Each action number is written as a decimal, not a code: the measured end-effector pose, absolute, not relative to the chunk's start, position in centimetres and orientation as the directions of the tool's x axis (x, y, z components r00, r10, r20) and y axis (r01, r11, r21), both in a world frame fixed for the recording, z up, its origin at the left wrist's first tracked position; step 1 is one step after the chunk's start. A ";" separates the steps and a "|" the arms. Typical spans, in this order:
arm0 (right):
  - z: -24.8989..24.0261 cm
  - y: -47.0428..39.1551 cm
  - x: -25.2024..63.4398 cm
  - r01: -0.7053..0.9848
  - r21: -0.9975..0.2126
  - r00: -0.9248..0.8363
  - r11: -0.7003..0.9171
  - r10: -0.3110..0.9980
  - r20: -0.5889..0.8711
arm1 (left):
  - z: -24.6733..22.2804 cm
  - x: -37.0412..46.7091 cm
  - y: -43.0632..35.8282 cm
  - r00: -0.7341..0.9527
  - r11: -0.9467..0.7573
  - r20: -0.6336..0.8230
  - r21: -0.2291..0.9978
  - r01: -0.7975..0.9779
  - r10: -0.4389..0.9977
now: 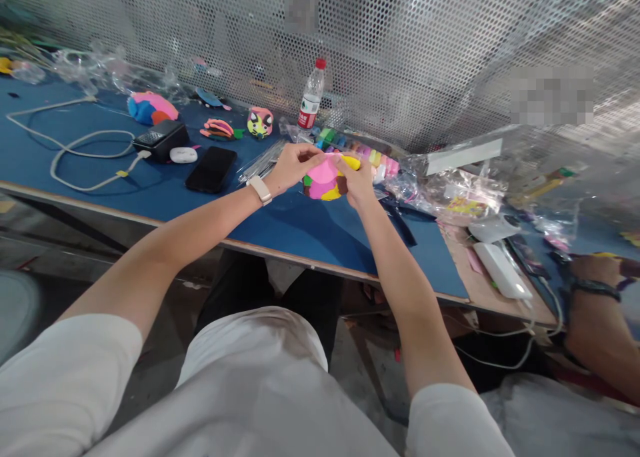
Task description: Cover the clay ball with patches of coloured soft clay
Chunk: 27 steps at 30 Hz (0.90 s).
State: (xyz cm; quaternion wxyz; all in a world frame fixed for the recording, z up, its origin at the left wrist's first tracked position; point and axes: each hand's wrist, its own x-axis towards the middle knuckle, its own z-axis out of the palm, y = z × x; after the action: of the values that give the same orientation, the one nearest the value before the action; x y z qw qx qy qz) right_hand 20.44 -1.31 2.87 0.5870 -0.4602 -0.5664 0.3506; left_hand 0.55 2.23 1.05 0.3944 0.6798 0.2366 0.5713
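A rounded clay piece (323,179) in pink, yellow, green and brown is held up over the blue table between both hands. My left hand (295,168) pinches its upper left edge. On the right side, my right hand (359,177) grips it beside a yellow patch, thumb on the top. Behind the piece lies a row of coloured clay sticks (373,157), partly covered by my right hand. Thin tools in clear wrap (263,160) lie left of my left hand.
A bottle (310,100) stands by the mesh wall. A phone (211,169), black box (161,139) and clay figures (260,122) are left. Plastic bags (455,184) and a white power strip (501,269) lie right, near another person's hand (597,268).
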 end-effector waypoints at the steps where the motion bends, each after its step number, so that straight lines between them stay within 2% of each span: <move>1: 2.8 -1.4 20.4 0.104 -0.938 0.109 0.331 0.933 0.342 | 1.1 0.6 2.1 0.235 -0.574 0.588 0.808 -0.129 0.774; 6: 2.6 -1.4 20.2 0.037 -0.927 0.061 0.374 0.925 0.375 | 1.5 0.8 1.6 0.268 -0.546 0.553 0.831 -0.105 0.789; 16: 2.4 -1.1 20.5 0.038 -0.957 0.073 0.287 0.955 0.289 | 1.0 0.6 2.2 0.302 -0.561 0.529 0.828 0.021 0.793; 21: 2.3 -1.0 20.5 0.033 -0.953 0.049 0.301 0.952 0.302 | 1.0 0.5 2.3 0.298 -0.549 0.527 0.836 -0.014 0.796; 27: 2.9 -1.2 20.3 0.089 -0.962 0.125 0.259 0.955 0.269 | 0.2 0.6 2.7 0.347 -0.490 0.464 0.872 -0.014 0.815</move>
State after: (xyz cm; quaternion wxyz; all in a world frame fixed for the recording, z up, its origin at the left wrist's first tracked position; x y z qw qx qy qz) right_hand 20.31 -1.17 2.89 0.5768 -0.4793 -0.5448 0.3752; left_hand 0.61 2.67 0.18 0.4180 0.7061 0.2836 0.4962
